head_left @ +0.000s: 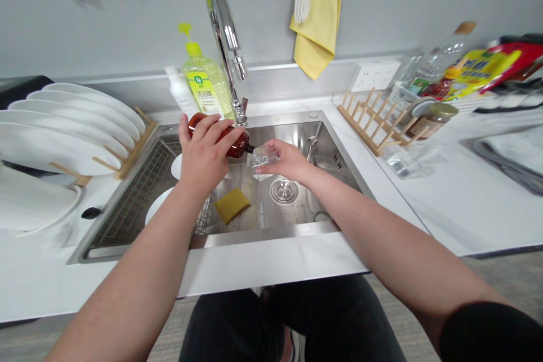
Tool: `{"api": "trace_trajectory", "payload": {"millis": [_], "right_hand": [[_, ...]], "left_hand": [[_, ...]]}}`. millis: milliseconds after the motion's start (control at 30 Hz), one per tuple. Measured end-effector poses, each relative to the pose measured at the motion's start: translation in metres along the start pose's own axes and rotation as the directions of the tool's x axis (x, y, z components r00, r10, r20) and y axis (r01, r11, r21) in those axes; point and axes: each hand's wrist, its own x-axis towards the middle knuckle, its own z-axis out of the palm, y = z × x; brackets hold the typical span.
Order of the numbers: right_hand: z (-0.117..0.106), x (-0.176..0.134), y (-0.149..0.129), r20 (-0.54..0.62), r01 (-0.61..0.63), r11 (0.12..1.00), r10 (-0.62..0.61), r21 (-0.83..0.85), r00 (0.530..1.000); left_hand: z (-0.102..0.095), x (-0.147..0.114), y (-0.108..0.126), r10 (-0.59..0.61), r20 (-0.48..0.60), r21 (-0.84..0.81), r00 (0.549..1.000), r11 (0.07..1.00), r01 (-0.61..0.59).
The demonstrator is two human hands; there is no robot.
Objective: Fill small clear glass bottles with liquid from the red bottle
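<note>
Over the sink, my left hand (207, 150) is wrapped round a dark amber bottle (236, 146) with a black neck, tipped on its side toward the right. My right hand (286, 159) grips a small clear plastic container (260, 162), its exact kind unclear. The bottle's neck meets the container's mouth, or lies right by it; whether liquid flows cannot be made out. Below, a yellow sponge (232, 205) lies on the sink floor, left of the drain (284, 190).
The steel sink (271, 233) has a tall faucet (223, 28) behind it. White plates (80, 119) stand in a rack at left, with dish soap (206, 82) behind. At right are a wooden rack (369, 124), a jar (435, 120) and a crumpled clear wrapper (407, 164).
</note>
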Motion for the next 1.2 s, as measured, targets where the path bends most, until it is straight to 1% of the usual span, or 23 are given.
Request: {"api": "trace_trajectory", "payload": {"millis": [233,500,700,867,1067,1200], "right_hand": [[0.002,-0.002,-0.002,-0.039,0.052,0.998,-0.053,-0.029,0.998],[0.002,-0.006,-0.009,-0.056,0.123,0.988,-0.129,-0.091,0.99],[0.003,-0.009,-0.012,-0.038,0.131,0.989,-0.134,-0.067,0.99],[0.004,-0.01,-0.014,-0.052,0.14,0.989,-0.142,-0.054,0.988],[0.004,-0.012,-0.02,-0.08,0.153,0.988,-0.154,-0.017,0.985],[0.004,-0.014,-0.023,-0.092,0.169,0.985,-0.171,-0.03,0.981]], "left_hand": [[-0.007,0.001,0.002,-0.009,-0.014,0.012,1.0,1.0,0.01],[-0.021,0.003,0.004,-0.042,0.039,0.023,0.998,0.999,0.041],[-0.031,0.007,0.008,0.0,0.034,0.05,0.999,0.999,-0.001],[-0.039,0.012,0.008,0.038,0.046,0.073,0.998,0.996,-0.041],[-0.051,0.023,0.007,0.071,0.056,0.076,0.996,0.994,-0.075],[-0.062,0.029,0.011,0.119,0.107,0.143,0.987,0.981,-0.134]]}}
